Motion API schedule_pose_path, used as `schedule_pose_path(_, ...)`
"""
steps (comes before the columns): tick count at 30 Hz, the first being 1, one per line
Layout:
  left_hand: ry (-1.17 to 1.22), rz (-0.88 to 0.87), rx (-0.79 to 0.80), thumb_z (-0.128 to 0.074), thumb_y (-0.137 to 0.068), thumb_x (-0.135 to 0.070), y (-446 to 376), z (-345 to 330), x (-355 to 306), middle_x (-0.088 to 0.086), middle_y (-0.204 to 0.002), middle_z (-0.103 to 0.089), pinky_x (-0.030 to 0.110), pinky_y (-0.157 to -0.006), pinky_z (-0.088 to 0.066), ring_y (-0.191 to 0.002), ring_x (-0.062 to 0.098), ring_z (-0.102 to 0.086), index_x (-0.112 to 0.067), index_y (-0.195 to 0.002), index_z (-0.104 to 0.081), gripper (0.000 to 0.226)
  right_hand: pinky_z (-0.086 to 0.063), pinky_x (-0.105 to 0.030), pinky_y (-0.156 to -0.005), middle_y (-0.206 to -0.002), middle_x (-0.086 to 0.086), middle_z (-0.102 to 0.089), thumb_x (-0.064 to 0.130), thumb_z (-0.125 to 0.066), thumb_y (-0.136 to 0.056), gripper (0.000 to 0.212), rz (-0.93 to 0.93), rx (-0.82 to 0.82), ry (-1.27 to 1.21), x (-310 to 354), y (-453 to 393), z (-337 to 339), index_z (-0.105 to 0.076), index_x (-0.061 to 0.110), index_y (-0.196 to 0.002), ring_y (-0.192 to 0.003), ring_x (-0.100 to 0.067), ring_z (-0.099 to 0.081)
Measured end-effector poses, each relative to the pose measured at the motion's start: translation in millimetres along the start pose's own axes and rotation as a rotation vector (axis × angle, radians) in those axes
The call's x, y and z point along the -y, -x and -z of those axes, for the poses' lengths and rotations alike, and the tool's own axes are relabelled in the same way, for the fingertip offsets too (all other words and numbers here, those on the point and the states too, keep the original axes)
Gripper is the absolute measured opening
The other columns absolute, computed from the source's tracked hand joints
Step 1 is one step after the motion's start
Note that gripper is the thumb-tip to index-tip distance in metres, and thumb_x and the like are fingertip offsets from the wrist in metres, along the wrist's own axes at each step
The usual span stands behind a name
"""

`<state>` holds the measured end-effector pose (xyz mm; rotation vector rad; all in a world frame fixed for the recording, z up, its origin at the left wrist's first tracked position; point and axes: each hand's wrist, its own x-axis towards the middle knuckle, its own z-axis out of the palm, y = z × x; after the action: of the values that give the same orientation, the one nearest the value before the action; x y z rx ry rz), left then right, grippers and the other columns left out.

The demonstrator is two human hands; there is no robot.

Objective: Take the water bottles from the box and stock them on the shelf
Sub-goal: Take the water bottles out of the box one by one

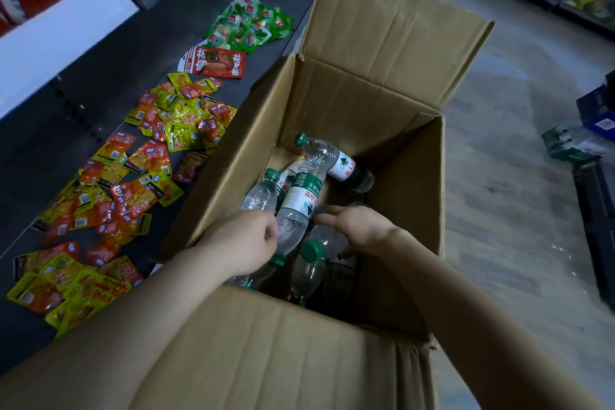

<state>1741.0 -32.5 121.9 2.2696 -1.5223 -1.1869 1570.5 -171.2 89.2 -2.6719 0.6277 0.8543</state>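
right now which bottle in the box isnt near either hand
The water bottle lying at the far end of the cardboard box, green cap toward the left wall. The other bottles crowd around the left hand and right hand.

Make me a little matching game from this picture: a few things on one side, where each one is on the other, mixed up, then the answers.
Things:
1. water bottles
2. yellow and red snack packets
3. green snack packets
4. left hand

Places:
A. scattered over the dark shelf, left of the box
B. far end of that shelf, beyond the red packets
C. lying jumbled inside the cardboard box
D. reaching into the box, gripping a bottle

Pairs: 1-C, 2-A, 3-B, 4-D
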Motion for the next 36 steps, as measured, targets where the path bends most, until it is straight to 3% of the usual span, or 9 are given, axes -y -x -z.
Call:
schedule_pose_path(5,0.0,0.0,-0.011,-0.049,-0.091,-0.021,18.8,19.2,-13.3,-0.002,-0.084,-0.066,0.028,-0.057,-0.043,-0.063,0.019,-0.057,-0.028,-0.08,-0.055,0.014,-0.048,-0.035,-0.085,-0.117,-0.003,-0.054,0.025,-0.074,-0.072,0.059,-0.109,-0.207,-0.256,9.0,28.9,14.5,-0.048,0.021,-0.124,-0.104,-0.022,-0.057)
schedule_pose_path(11,-0.002,-0.001,-0.088,-0.049,-0.093,-0.023,45.1,43.5,-31.5,-0.006,-0.082,-0.061,0.032,-0.063,-0.049,-0.072,0.023,-0.064,-0.032,-0.088,-0.053,0.011,-0.043,-0.03,-0.087,-0.118,-0.003,-0.056,0.019,-0.081,-0.062,0.071,-0.166,-0.379,-0.468,23.2,65.5,50.0,-0.049,0.015,-0.125,-0.106,-0.023,-0.055)
schedule_pose_path(15,0.081,-0.005,-0.113,-0.052,-0.091,-0.018,67.6,61.9,-46.5,-0.006,-0.079,-0.061,0.039,-0.071,-0.054,-0.076,0.025,-0.064,-0.024,-0.1,-0.056,0.012,-0.048,-0.041,-0.087,-0.108,-0.003,-0.063,0.018,-0.082,-0.059,0.067,-0.176,-0.483,-0.657,31.8,85.6,72.8,-0.052,0.016,-0.119,-0.099,-0.025,-0.06)
schedule_pose_path(19,0.138,-0.01,-0.119,-0.058,-0.088,-0.018,94.5,80.7,-62.6,-0.003,-0.096,-0.063,0.041,-0.084,-0.051,-0.091,0.02,-0.062,-0.02,-0.114,-0.055,0.026,-0.049,-0.041,-0.09,-0.102,0.004,-0.067,0.018,-0.081,-0.061,0.06,-0.182,-0.546,-0.847,45.2,110.2,101.8,-0.053,0.018,-0.114,-0.096,-0.018,-0.064)
schedule_pose_path(25,0.128,-0.012,-0.141,-0.068,-0.082,-0.03,131.2,98.1,-78.4,-0.004,-0.126,-0.055,0.036,-0.099,-0.042,-0.119,0.017,-0.049,-0.023,-0.126,-0.05,0.047,-0.051,-0.042,-0.092,-0.108,0.003,-0.068,0.019,-0.084,-0.06,0.061,-0.127,-0.606,-1.057,69.5,145.7,153.3,-0.054,0.016,-0.113,-0.1,-0.01,-0.065)
schedule_pose_path(31,0.124,0.015,-0.199,-0.071,-0.078,-0.037,163.8,115.8,-85.0,-0.001,-0.135,-0.049,0.037,-0.1,-0.041,-0.123,0.021,-0.046,-0.022,-0.132,-0.044,0.062,-0.051,-0.045,-0.093,-0.108,-0.008,-0.069,0.002,-0.08,-0.066,0.054,-0.013,-0.659,-1.176,104.5,171.6,200.8,-0.055,0.004,-0.113,-0.101,-0.021,-0.066)
schedule_pose_path(36,0.167,0.038,-0.262,-0.074,-0.073,-0.039,193.8,128.8,-82.8,0.0,-0.131,-0.053,0.04,-0.098,-0.042,-0.122,0.021,-0.048,-0.02,-0.129,-0.044,0.066,-0.05,-0.046,-0.094,-0.106,-0.007,-0.069,0.021,-0.079,-0.055,0.061,0.137,-0.633,-1.261,136.2,181.5,229.0,-0.056,0.008,-0.11,-0.099,-0.024,-0.066)
